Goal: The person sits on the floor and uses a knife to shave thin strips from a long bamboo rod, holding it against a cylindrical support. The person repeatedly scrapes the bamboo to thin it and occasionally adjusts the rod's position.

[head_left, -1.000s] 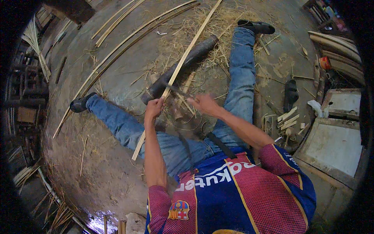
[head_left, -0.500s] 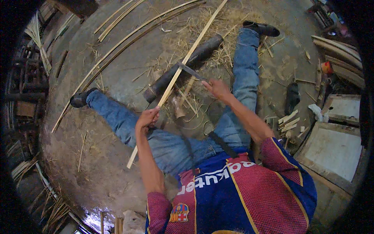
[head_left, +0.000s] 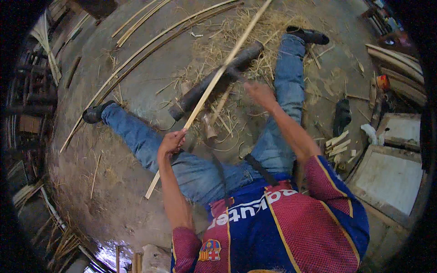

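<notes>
My left hand [head_left: 171, 142] is closed around a long, pale split-wood strip [head_left: 210, 90], probably bamboo, above my left thigh. The strip runs diagonally from beside that thigh, over a dark round log [head_left: 248, 55], and off toward the far edge. My right hand [head_left: 261, 96] is closed and smeared by motion. From it a dark knife blade [head_left: 235, 73], also blurred, points toward the strip above the log. Whether blade and strip touch, I cannot tell. Near the log, between my legs, a short wooden piece [head_left: 210, 129] lies among shavings.
Thin shavings [head_left: 255, 22] litter the floor at the far side. Long strips [head_left: 136, 53] curve across the left, past my left foot. Short cut pieces [head_left: 337, 143], a dark shoe-like object [head_left: 342, 115] and pale framed panels [head_left: 387, 177] lie to the right. Stacked wood [head_left: 36, 98] lines the left.
My right hand and the knife have shifted a little to the right, away from the strip. The strip's near end has moved slightly; my left hand has hardly moved.
</notes>
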